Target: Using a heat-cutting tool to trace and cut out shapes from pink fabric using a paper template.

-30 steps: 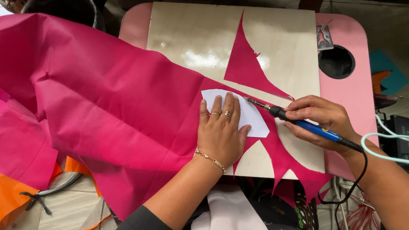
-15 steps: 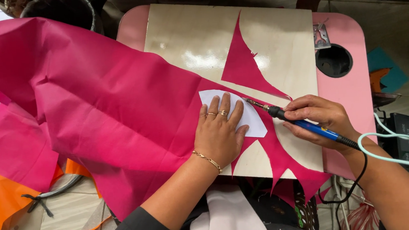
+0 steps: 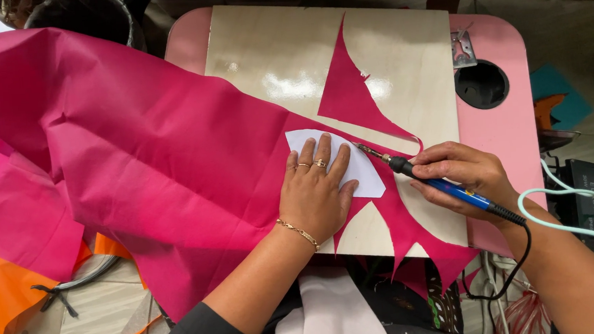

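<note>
A white paper template (image 3: 353, 166) is being pressed flat onto the pink fabric (image 3: 155, 164) by the left hand (image 3: 313, 194), fingers spread. A blue-handled hot cutting pen (image 3: 447, 187) is being gripped in the closed right hand (image 3: 464, 175), its tip being held at the template's upper right edge. The fabric is being supported by a pale board (image 3: 400, 46) on the pink tabletop (image 3: 499, 130).

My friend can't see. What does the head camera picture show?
A left hand presses a white paper template onto pink fabric. The right hand holds a blue corded hot-cutting pen at the template's edge, over a beige board.
</note>
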